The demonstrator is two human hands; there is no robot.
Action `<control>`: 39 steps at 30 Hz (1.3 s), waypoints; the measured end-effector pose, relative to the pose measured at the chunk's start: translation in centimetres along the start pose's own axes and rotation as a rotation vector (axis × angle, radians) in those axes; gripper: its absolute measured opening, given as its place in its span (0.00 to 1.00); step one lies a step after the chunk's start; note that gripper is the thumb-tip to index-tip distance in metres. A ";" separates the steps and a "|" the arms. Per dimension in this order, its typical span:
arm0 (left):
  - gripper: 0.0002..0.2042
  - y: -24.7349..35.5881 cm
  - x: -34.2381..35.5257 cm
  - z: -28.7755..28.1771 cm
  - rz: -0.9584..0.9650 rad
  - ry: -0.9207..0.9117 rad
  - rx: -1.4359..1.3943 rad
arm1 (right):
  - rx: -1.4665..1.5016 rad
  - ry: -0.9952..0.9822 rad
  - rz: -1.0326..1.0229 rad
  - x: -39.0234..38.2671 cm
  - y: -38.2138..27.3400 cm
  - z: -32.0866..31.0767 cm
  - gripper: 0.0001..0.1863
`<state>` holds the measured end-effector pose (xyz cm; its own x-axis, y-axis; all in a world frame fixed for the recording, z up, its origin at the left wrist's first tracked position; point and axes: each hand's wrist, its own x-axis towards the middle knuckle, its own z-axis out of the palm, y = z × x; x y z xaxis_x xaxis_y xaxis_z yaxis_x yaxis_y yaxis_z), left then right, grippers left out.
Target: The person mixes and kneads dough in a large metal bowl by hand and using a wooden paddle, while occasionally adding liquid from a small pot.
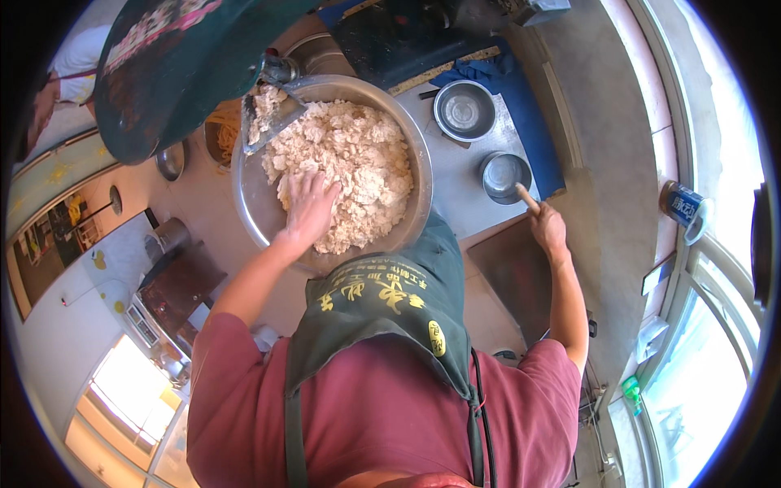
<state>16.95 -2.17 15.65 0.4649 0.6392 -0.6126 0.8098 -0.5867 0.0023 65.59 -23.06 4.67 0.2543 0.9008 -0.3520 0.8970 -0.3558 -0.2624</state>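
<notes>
My left hand (309, 203) lies on the crumbly pale dough (366, 154), its fingers spread and partly sunk into it. The dough fills much of a wide steel bowl (421, 163) in front of my apron. At the bowl's far left, dough clings to an angled metal piece (286, 120) by the green machine. Off to the right, my right hand (547, 226) is closed round the wooden handle of a small metal dipper (504, 172). The dipper's round cup is over the metal-topped table (455, 191); whether it touches the top I cannot tell.
A round metal pan (464, 111) stands on the same table beyond the dipper. The large green machine (171, 73) overhangs the far left of the bowl. Behind it are a basket (220, 140) and another person's arm (49, 98). Windows (708, 342) line the right side.
</notes>
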 end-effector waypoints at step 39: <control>0.17 -0.8 -6.3 1.9 0.387 0.415 -0.331 | 0.906 -0.264 0.272 -7.0 -22.5 -16.4 0.13</control>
<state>12.72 -6.66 17.99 0.7906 0.5903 -0.1628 0.5927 -0.6711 0.4454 49.52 -17.30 27.78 0.2233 0.7142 -0.6634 0.1748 -0.6989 -0.6936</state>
